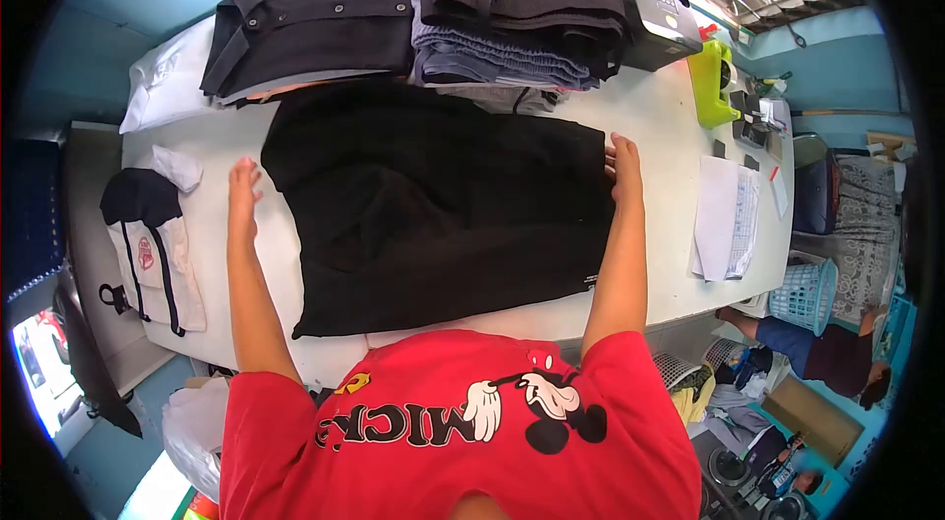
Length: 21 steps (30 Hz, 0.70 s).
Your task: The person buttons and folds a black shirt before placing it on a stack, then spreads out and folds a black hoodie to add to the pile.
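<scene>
A black garment (443, 205) lies spread flat across the white table in front of me, with small white print near its lower right corner. My left hand (244, 193) is open beside its left edge, fingers apart, holding nothing. On the opposite side, my right hand (626, 171) is open with its fingertips right at the garment's right edge. The garment's top edge runs up against the folded clothes behind it.
At the back are a folded black button shirt (315, 23) and a tall stack of dark folded clothes (522, 8). A cream drawstring bag (157, 254) lies left; papers (726, 215) and a green holder (711, 87) are right. Two other people (827, 353) are at far right.
</scene>
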Motion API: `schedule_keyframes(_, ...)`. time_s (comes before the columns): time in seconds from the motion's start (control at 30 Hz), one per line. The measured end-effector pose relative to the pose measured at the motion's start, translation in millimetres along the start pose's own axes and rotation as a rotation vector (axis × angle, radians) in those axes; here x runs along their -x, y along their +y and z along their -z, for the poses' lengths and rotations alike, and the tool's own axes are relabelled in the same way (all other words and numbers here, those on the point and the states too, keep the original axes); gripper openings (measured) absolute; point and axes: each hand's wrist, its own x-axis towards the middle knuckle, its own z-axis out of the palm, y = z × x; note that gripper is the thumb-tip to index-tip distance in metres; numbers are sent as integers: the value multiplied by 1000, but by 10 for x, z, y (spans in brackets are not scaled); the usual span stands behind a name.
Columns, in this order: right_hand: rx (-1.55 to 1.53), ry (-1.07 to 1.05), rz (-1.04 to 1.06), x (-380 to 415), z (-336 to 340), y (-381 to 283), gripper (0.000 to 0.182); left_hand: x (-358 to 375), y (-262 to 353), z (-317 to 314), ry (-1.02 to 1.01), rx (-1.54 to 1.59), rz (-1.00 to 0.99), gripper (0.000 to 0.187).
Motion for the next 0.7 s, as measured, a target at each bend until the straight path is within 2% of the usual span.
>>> schedule_keyframes(0.03, 197, 2, -29, 123, 6, -85, 51, 41, -75, -56, -34, -6, 82, 70)
schedule_keyframes(0.07, 194, 9, -19, 192, 59, -89, 51, 79, -120, -114, -69, -10, 161, 70)
schedule_keyframes(0.13, 491, -146, 151, 321, 156, -102, 56, 240, -15, -261, -70, -72, 148, 73)
schedule_keyframes(0.2, 509, -189, 186, 462, 230, -81, 56, 278, 22, -316, -65, -139, 139, 77)
schedule_keyframes(0.27, 528, -239, 211, 506, 205, -91, 56, 265, -52, -336, 69, -167, 179, 76)
schedule_keyframes(0.37, 518, -343, 218, 449, 140, -136, 54, 258, -285, -317, 94, -191, 199, 72)
schedule_keyframes(0.4, 394, -425, 168, 352, 126, -166, 52, 270, -301, -338, 90, -194, 197, 72)
schedule_keyframes(0.43, 269, -505, 119, 243, 106, -206, 50, 281, -321, -361, 32, -134, 208, 64)
schedule_keyframes(0.5, -255, -288, 126, -39, 92, -295, 45, 288, -343, -399, -5, -47, 182, 43)
schedule_keyframes(0.53, -339, -182, 256, -216, 124, -290, 42, 248, -392, -387, -2, -48, 185, 43)
schedule_keyframes(0.57, -427, -190, 270, -219, 118, -372, 40, 193, -477, -344, 48, -5, 157, 41)
schedule_keyframes(0.6, -425, -201, 265, -213, 124, -385, 40, 170, -534, -315, 104, 40, 128, 40)
schedule_keyframes(0.63, -139, -43, 508, -193, 114, -377, 35, 179, -618, -285, 190, 129, 36, 38)
schedule_keyframes(0.67, 151, 113, 741, -137, 84, -335, 31, 264, -581, -231, 229, 80, 13, 41)
schedule_keyframes(0.7, 280, 130, 819, 23, 59, -284, 26, 316, -646, -147, 208, -17, -17, 41)
